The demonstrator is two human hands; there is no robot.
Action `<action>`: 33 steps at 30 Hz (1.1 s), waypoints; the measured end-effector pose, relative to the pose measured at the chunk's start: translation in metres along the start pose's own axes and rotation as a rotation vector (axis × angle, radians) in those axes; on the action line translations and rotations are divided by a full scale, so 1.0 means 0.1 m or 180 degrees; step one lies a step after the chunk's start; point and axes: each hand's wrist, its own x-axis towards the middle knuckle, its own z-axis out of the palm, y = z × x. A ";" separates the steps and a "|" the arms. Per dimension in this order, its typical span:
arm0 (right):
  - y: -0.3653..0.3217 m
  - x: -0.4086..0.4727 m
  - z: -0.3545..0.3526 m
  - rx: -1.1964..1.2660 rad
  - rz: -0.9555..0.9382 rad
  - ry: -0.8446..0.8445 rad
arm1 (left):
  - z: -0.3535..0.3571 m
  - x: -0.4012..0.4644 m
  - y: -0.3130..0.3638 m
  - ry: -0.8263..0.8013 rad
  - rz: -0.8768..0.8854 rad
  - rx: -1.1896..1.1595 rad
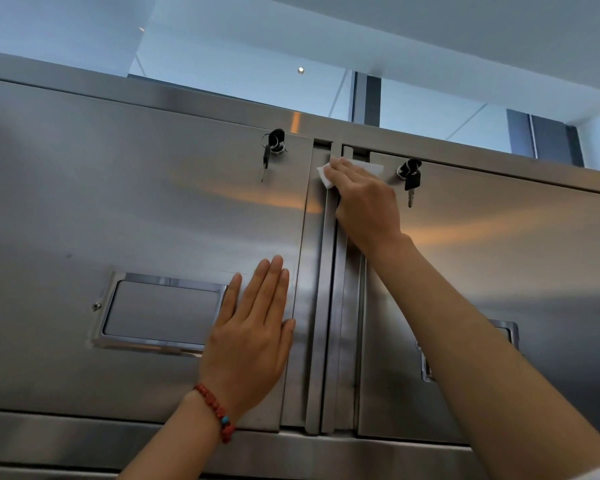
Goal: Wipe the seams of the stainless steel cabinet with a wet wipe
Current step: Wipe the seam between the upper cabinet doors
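cabinet (136, 202): stainless steel, seen from below; two doors meet at a vertical centre seam (329, 306).
wet wipe (326, 176): white, pressed flat against the top of the seam, just below the upper rail, between the two locks.
right hand (364, 202): lies over the wipe, fingers (340, 168) stretched out and pressing it onto the metal rather than pinching it; likely placed high to start a downward pass.
left hand (253, 327): open, palm and straight fingers flat on the left door (84, 168) beside the recessed handle (160, 311), probably to steady the door and the reach.
keys (272, 147): hang in both locks, near the wipe but apart from it.
bracelet (217, 412): red beads on the left wrist.
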 end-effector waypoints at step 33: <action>0.05 0.14 0.04 -0.0095 0.0187 -0.0209 | -0.01 0.00 0.01 -0.0014 -0.0007 0.0022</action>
